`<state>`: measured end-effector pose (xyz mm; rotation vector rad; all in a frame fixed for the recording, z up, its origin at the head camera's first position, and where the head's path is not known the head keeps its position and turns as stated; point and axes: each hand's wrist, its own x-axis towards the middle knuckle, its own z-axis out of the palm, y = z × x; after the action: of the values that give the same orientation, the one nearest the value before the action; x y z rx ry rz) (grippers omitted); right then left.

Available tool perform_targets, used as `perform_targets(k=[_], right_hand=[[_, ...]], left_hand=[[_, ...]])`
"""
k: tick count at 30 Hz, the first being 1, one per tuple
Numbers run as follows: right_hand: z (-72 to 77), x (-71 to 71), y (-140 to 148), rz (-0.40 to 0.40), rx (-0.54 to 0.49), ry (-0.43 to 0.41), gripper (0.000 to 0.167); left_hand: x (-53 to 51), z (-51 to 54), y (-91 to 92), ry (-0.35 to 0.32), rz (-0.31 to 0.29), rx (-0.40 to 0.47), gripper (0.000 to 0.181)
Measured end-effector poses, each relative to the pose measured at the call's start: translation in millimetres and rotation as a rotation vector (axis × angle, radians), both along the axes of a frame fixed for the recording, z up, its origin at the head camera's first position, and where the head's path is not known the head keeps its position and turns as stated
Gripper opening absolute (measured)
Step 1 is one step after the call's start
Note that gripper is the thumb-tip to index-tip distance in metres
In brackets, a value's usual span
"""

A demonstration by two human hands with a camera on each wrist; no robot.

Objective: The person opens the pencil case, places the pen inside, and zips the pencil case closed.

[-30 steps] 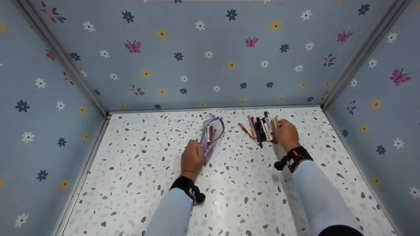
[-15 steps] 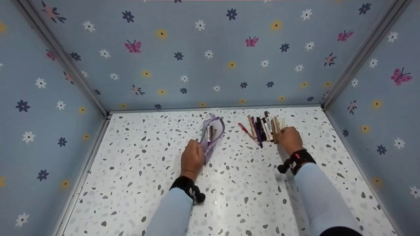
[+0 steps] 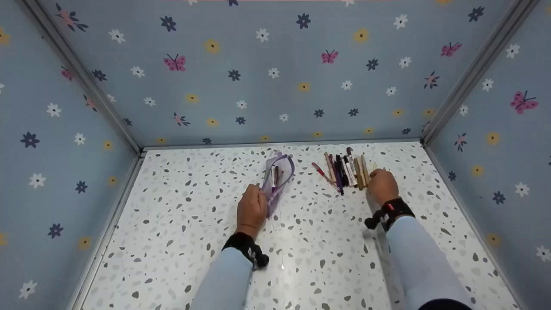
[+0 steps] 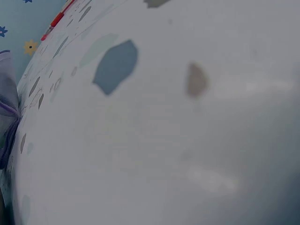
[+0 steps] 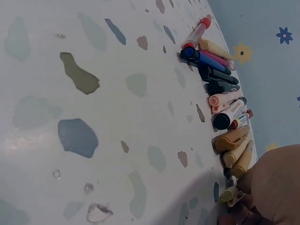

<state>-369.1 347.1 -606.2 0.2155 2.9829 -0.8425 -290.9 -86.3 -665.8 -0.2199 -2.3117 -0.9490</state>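
Note:
My left hand (image 3: pixel 252 210) grips the near-left side of a purple mesh pencil pouch (image 3: pixel 273 202) on the table. The pouch's mouth gapes, showing several pens (image 3: pixel 276 174) inside; in the left wrist view only a strip of the pouch (image 4: pixel 7 112) shows. At the right end of a row of loose pens and markers (image 3: pixel 344 170), my right hand (image 3: pixel 383 186) pinches a pale yellow pen (image 5: pixel 229 194), its fingers partly hidden. Beside that hand lie tan pens (image 5: pixel 233 138), then a white marker with a black cap (image 5: pixel 229 114) and dark pens (image 5: pixel 220 75).
A red pen (image 3: pixel 319 168) lies slanted at the row's left end, towards the pouch. Blue flowered panels (image 3: pixel 275 86) stand at the back and both sides of the white speckled table (image 3: pixel 172 241). The back panel's foot is close behind the pens.
My right hand has shifted right and slightly nearer from the tan pens, which now show more fully, to the pale yellow pen. My left hand and the pouch have stayed put.

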Motion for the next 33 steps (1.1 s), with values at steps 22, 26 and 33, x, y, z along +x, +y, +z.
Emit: perform_targets(k=[22,26,33], right_hand=[[29.6,23.9,-6.4,0.011,-0.075,-0.048,0.051],[24.6,18.4,-5.8,-0.023,-0.079,-0.053,0.054],[-0.4,7.4,9.2,-0.063,-0.141,0.010,0.053]], left_hand=[[-1.9,-2.2,-2.4,-0.017,-0.008,-0.001,0.015],[-3.2,-2.0,-1.8,0.012,-0.005,-0.003,0.015],[-2.2,-2.3,-1.1,-0.013,-0.008,-0.003,0.015]])
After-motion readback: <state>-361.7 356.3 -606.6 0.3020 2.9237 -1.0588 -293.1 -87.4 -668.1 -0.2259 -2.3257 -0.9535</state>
